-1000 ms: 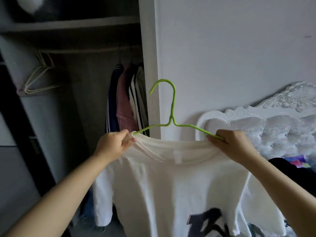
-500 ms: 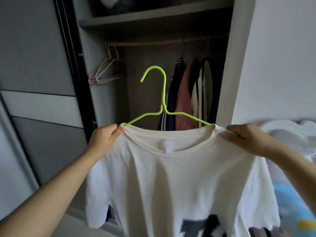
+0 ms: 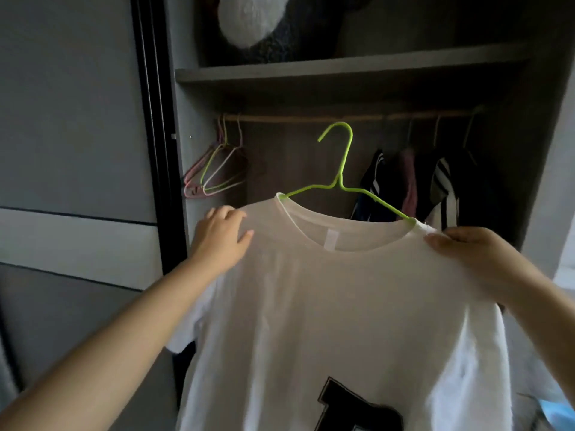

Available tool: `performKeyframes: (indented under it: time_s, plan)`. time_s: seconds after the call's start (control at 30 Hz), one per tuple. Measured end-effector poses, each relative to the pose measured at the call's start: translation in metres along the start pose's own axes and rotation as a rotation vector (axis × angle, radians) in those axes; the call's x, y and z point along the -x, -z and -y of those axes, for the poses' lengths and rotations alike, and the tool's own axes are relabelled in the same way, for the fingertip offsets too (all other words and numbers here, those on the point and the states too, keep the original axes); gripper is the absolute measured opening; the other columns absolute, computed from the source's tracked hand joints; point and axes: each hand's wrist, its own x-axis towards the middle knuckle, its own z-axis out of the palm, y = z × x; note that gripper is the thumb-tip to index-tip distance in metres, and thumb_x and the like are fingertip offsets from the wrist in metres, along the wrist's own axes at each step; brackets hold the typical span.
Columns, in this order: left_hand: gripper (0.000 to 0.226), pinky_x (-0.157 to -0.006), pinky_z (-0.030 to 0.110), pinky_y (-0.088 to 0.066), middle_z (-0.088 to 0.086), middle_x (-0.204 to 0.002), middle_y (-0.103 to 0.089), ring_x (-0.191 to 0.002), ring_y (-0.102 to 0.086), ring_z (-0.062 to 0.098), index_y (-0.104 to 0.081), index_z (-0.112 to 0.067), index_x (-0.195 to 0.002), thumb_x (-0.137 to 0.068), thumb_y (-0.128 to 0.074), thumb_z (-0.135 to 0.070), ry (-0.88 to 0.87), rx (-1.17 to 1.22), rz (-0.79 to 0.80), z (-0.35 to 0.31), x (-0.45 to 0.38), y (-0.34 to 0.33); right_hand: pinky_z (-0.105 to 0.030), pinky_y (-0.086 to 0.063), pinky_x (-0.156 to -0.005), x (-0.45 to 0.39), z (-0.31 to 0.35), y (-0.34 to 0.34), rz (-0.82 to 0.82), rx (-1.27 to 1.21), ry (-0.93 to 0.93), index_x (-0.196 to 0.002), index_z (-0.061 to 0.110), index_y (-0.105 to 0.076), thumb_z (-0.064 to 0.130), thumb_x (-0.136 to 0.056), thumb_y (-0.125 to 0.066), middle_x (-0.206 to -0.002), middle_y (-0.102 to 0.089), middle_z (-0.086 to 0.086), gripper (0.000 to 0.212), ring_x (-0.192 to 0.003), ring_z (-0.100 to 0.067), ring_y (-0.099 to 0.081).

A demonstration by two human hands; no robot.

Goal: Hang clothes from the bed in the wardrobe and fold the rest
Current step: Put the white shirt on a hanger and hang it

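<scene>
While the left hand point(image 3: 222, 241) rests loose-fingered on the white T-shirt point(image 3: 336, 306) and the right hand point(image 3: 466, 247) pinches its shoulder, the green hanger point(image 3: 342, 181) — hook short of the rail point(image 3: 311, 117) — may tilt and shed the shirt.

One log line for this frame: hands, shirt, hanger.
left hand: resting open on white T-shirt shoulder | right hand: pinching other shoulder | green wire hanger: in collar, below wooden rail
</scene>
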Motion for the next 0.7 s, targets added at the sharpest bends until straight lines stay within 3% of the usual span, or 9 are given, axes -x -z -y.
performKeyframes:
  time_s: [0.07,0.2,0.27,0.33,0.43,0.5,0.6,0.7]
  plan:
    - [0.035,-0.094,0.037,-0.038,0.015,-0.12,-0.055,-0.113,-0.047,0.033,-0.06,-0.005,-0.116,-0.09,-0.053,-0.028,-0.017,0.057,0.025,0.008,-0.014,-0.017,-0.035,-0.043,-0.064,-0.017,0.007,-0.012,-0.043,-0.108,-0.079,-0.078,-0.003,-0.062,0.016,-0.09,-0.057,-0.06,-0.058,-0.015,0.024,-0.054,-0.025,-0.055]
    - [0.031,-0.096,0.03,-0.035,0.006,-0.124,-0.05,-0.117,-0.042,0.024,-0.058,-0.014,-0.119,-0.092,-0.051,-0.028,-0.006,0.075,0.133,0.014,-0.039,-0.046,-0.021,-0.046,-0.036,-0.058,0.021,-0.04,-0.131,-0.309,-0.145,-0.071,0.002,-0.058,0.005,-0.09,-0.052,-0.039,-0.058,0.0,0.02,-0.032,-0.012,-0.055]
    - [0.032,-0.097,0.029,-0.037,0.002,-0.129,-0.045,-0.121,-0.039,0.02,-0.053,-0.018,-0.123,-0.094,-0.047,-0.032,-0.003,0.064,0.18,0.02,-0.054,-0.057,-0.018,-0.044,-0.034,-0.083,0.026,-0.057,-0.161,-0.376,-0.141,-0.071,0.001,-0.057,0.002,-0.089,-0.051,-0.038,-0.058,0.0,0.019,-0.032,-0.011,-0.055]
    - [0.034,-0.098,0.03,-0.039,0.0,-0.132,-0.043,-0.123,-0.037,0.018,-0.049,-0.02,-0.126,-0.095,-0.046,-0.033,-0.006,0.049,0.21,0.025,-0.073,-0.067,-0.018,-0.043,-0.039,-0.109,0.03,-0.073,-0.221,-0.381,-0.107,-0.065,0.005,-0.056,0.002,-0.088,-0.052,-0.036,-0.055,0.003,0.024,-0.035,-0.014,-0.055]
    - [0.036,-0.099,0.031,-0.038,0.0,-0.132,-0.043,-0.124,-0.037,0.018,-0.048,-0.02,-0.127,-0.095,-0.046,-0.034,-0.027,0.002,0.174,0.029,-0.113,-0.081,-0.026,-0.04,-0.059,-0.15,0.029,-0.091,-0.287,-0.349,-0.047,-0.058,0.009,-0.055,0.002,-0.088,-0.054,-0.04,-0.053,0.002,0.031,-0.055,-0.022,-0.05]
    - [0.036,-0.098,0.031,-0.038,0.0,-0.131,-0.045,-0.124,-0.037,0.019,-0.049,-0.019,-0.127,-0.094,-0.046,-0.034,-0.045,-0.027,0.132,0.028,-0.137,-0.086,-0.027,-0.031,-0.06,-0.174,0.028,-0.097,-0.317,-0.333,-0.01,-0.054,0.006,-0.049,-0.001,-0.088,-0.051,-0.053,-0.046,-0.004,0.034,-0.061,-0.019,-0.042]
    - [0.037,-0.097,0.032,-0.037,0.001,-0.131,-0.046,-0.123,-0.038,0.021,-0.049,-0.019,-0.127,-0.094,-0.046,-0.034,-0.098,-0.077,0.079,0.023,-0.182,-0.097,-0.032,-0.032,-0.066,-0.213,0.024,-0.1,-0.372,-0.31,-0.014,-0.061,-0.003,-0.053,0.003,-0.087,-0.051,-0.07,-0.046,-0.011,0.027,-0.068,-0.024,-0.042]
    - [0.04,-0.1,0.035,-0.036,0.002,-0.135,-0.044,-0.127,-0.035,0.023,-0.047,-0.016,-0.129,-0.094,-0.045,-0.034,-0.136,-0.13,0.041,0.013,-0.226,-0.106,-0.032,-0.033,-0.064,-0.244,0.018,-0.103,-0.391,-0.289,-0.013,-0.061,0.007,-0.05,0.004,-0.09,-0.049,-0.062,-0.047,-0.011,0.028,-0.059,-0.022,-0.044]
